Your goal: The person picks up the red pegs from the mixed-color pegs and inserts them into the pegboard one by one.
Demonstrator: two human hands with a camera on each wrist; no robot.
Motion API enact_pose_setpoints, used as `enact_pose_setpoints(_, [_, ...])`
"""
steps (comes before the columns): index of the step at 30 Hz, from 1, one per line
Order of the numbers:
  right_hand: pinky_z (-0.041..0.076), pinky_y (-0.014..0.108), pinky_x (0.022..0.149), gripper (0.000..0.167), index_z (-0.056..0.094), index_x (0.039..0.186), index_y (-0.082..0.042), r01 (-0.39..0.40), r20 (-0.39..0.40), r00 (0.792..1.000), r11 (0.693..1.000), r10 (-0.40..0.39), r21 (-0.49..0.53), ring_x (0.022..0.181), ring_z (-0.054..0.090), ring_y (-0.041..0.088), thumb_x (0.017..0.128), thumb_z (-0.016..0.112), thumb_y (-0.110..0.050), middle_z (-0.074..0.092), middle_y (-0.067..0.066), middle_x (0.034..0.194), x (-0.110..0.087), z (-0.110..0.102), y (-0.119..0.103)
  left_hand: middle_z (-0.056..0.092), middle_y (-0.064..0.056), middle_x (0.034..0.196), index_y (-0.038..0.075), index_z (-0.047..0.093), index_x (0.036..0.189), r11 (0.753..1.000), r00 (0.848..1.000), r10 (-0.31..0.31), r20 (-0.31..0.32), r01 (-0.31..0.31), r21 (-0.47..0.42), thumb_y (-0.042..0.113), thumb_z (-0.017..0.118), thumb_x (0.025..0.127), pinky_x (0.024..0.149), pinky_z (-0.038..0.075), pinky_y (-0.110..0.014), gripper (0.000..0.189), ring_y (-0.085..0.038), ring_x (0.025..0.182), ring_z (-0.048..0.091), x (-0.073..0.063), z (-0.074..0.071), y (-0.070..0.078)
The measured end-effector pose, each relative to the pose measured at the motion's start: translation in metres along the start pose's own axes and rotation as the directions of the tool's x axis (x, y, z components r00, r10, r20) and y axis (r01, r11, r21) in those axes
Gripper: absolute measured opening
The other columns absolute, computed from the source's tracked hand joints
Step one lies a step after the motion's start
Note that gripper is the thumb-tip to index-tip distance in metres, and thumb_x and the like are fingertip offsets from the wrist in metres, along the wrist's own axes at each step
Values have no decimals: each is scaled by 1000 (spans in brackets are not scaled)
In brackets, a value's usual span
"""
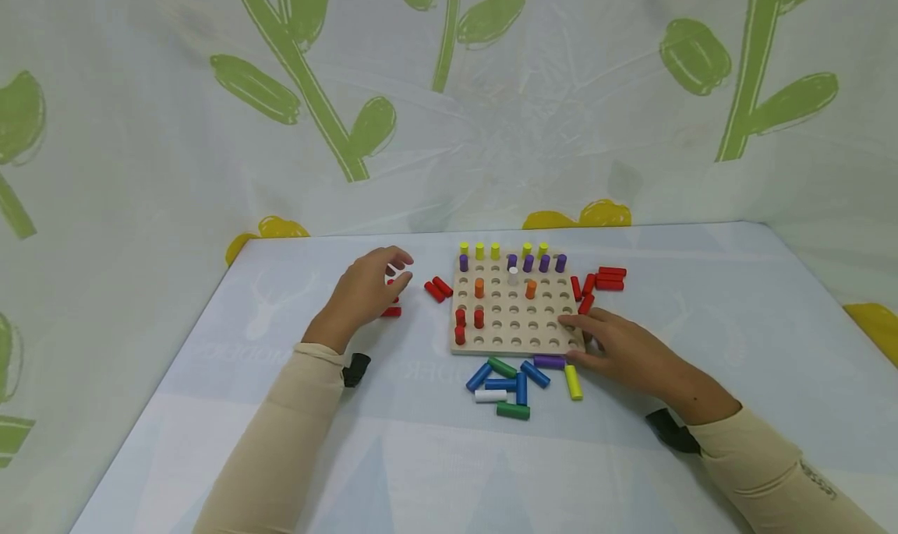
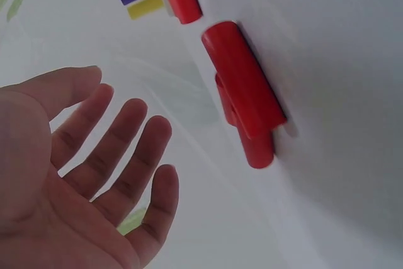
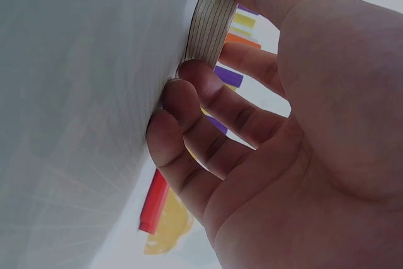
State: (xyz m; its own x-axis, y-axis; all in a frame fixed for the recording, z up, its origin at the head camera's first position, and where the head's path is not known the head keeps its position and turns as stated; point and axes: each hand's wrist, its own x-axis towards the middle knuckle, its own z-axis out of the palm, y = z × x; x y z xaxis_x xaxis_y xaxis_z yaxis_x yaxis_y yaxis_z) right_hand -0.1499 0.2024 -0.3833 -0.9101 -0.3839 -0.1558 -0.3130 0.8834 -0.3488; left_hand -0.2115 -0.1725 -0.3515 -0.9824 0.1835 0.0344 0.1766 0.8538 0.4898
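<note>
A wooden pegboard (image 1: pixel 522 317) lies on the table. Standing in it are yellow pegs (image 1: pixel 495 251) along the back, purple pegs (image 1: pixel 528 263) in front of them, a white peg (image 1: pixel 513 275), two orange pegs (image 1: pixel 479 288) and three red pegs (image 1: pixel 479 319). My right hand (image 1: pixel 624 351) holds the board's near right corner, thumb at the near edge and index finger over the top; its other fingers lie along the side (image 3: pixel 211 23). Left of the board, my left hand (image 1: pixel 365 291) hovers empty with loosely bent fingers, beside a small pile of red pegs (image 2: pixel 242 80).
Loose blue pegs (image 1: pixel 521 390), green pegs (image 1: pixel 513 411), a white peg (image 1: pixel 490 396), a purple peg (image 1: pixel 549 362) and a yellow peg (image 1: pixel 574 383) lie before the board. More red pegs (image 1: pixel 609 285) lie to its right, and two red pegs (image 1: pixel 434 291) to its left.
</note>
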Motion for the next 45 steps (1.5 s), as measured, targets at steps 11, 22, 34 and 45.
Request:
enact_pose_setpoints(11, [57, 50, 92, 63, 54, 144, -19, -2, -2, 1000, 1000, 2, -8, 104, 59, 26, 88, 76, -37, 60, 16, 127, 1, -1, -2, 62, -11, 127, 13, 61, 133, 993, 991, -106, 76, 102, 54, 25, 62, 99, 99, 50, -49, 36, -31, 118, 57, 1, -8, -23])
enact_pose_setpoints(22, [57, 50, 90, 64, 54, 144, -18, -7, 4, 1000, 1000, 7, -5, 101, 59, 24, 87, 77, -36, 60, 15, 123, -1, -1, 0, 61, -11, 130, 15, 60, 135, 984, 970, -173, 173, 161, 80, 25, 59, 98, 93, 53, -44, 38, -29, 112, 58, 5, -4, -32])
enact_pose_setpoints(34, [57, 50, 92, 65, 53, 145, -18, -10, 10, 1000, 1000, 11, -11, 104, 59, 26, 87, 76, -37, 60, 16, 125, 0, 0, -1, 62, -12, 128, 12, 58, 137, 980, 959, -186, 212, 167, 105, 26, 63, 97, 97, 51, -46, 42, -29, 114, 56, 8, 1, -38])
enact_pose_setpoints(45, [57, 50, 91, 65, 53, 145, -19, -17, 12, 1000, 1000, 17, -8, 104, 58, 26, 87, 76, -37, 59, 16, 127, 1, 1, 0, 63, -12, 122, 12, 61, 132, 980, 961, -188, 204, 170, 101, 27, 65, 97, 93, 53, -43, 38, -28, 110, 56, 7, 2, -39])
